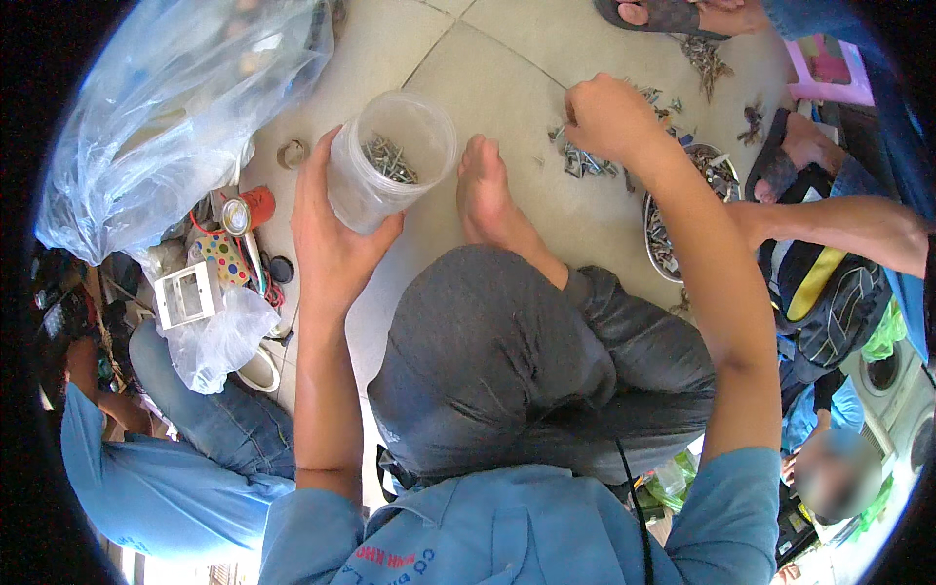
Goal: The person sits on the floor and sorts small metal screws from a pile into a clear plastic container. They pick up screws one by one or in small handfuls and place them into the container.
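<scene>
Gripping a translucent, round plastic tub (pixel 356 198) in the left hand (pixel 331 239) above beige tiles (pixel 507 68), with only a low heap of silvery, screw-like metal pieces (pixel 392 160) inside. Holding the right hand (pixel 614 119), curled, over a loose grey metal pile (pixel 588 163), cannot tell if pinching any; seemingly only partly done, with plenty left there

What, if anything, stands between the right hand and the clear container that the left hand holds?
The bare foot lies partly between the right hand and the clear container, toes nearer the container. Past the toes, nothing visible blocks the container's open mouth.
</scene>
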The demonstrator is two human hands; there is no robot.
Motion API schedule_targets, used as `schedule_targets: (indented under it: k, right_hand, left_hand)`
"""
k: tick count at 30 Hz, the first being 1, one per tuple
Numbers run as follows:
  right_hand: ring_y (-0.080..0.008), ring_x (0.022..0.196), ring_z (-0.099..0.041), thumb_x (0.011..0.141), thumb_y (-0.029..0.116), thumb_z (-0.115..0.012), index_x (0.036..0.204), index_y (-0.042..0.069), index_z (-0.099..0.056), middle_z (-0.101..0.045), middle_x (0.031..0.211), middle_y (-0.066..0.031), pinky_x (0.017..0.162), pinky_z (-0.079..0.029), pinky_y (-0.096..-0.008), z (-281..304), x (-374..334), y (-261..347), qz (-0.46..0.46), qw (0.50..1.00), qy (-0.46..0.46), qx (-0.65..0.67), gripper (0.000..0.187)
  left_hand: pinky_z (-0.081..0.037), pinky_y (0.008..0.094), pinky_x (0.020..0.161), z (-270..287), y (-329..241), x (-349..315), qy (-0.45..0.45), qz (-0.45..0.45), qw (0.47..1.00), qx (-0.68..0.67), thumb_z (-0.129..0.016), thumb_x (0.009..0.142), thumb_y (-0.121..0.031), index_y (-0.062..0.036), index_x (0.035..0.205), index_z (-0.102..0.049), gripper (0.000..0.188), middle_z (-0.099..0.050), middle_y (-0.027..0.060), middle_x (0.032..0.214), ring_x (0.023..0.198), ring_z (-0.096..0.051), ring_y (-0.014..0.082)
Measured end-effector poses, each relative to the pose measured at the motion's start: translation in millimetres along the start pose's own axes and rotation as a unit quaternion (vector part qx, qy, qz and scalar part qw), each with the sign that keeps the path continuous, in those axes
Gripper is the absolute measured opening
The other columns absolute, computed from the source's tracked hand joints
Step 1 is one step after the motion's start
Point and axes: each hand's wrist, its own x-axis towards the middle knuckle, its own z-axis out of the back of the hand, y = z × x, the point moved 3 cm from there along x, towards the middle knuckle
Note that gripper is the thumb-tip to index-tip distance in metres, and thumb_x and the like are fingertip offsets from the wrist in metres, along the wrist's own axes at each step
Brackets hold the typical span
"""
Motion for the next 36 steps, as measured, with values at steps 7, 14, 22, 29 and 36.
schedule_targets:
  k: [7,14,22,29,36]
  right_hand:
    - [-0.0397,0.083,-0.071,0.079,0.023,-0.075,0.090,0.001,-0.075,-0.073,0.086,-0.0221,0.077,-0.056,-0.0461,6,-18,-27,-0.060,0.971,-0.044,0.227,0.025]
    - [-0.0408,0.088,-0.071,0.083,0.028,-0.076,0.099,0.004,-0.073,-0.073,0.088,-0.0209,0.080,-0.056,-0.0490,9,-28,34,-0.014,0.990,-0.034,0.138,0.028]
    - [-0.0351,0.093,-0.071,0.086,0.023,-0.079,0.106,-0.003,-0.073,-0.075,0.098,-0.0207,0.085,-0.053,-0.0423,-50,-47,67,0.031,0.981,-0.014,0.191,0.034]
    - [-0.0351,0.133,-0.051,0.097,0.036,-0.055,0.142,-0.003,-0.051,-0.057,0.141,-0.0188,0.116,-0.036,-0.0531,-36,-174,1,-0.231,0.422,-0.056,0.875,0.060]
    - [-0.0164,0.064,-0.042,0.095,0.035,-0.067,0.095,0.008,-0.070,-0.045,0.069,0.0032,0.062,-0.038,-0.0340,21,-145,118,-0.244,0.602,-0.102,0.754,0.027]
  left_hand:
    - [-0.045,0.0458,0.110,-3,0,3,-0.004,0.005,1.000,-0.006,-0.084,0.065,-0.012,-0.0006,0.145,-0.048,0.088,-0.060,0.0212,0.137,0.128,-0.059,0.0387]
    - [-0.043,0.0456,0.112,-6,1,6,-0.005,0.010,1.000,-0.009,-0.086,0.065,-0.014,-0.0010,0.146,-0.048,0.090,-0.058,0.0232,0.142,0.133,-0.056,0.0392]
    - [-0.040,0.0511,0.114,4,28,-39,-0.043,0.013,0.998,-0.047,-0.090,0.061,-0.024,-0.0006,0.146,-0.045,0.099,-0.054,0.0264,0.139,0.131,-0.051,0.0450]
    - [-0.039,0.0515,0.115,-10,7,-61,0.026,0.020,0.990,-0.140,-0.090,0.063,-0.029,0.0002,0.148,-0.044,0.101,-0.053,0.0271,0.140,0.132,-0.051,0.0443]
    - [-0.042,0.0452,0.113,124,37,-98,0.007,-0.025,0.999,-0.022,-0.087,0.067,-0.014,0.0010,0.149,-0.043,0.095,-0.056,0.0236,0.142,0.133,-0.055,0.0393]
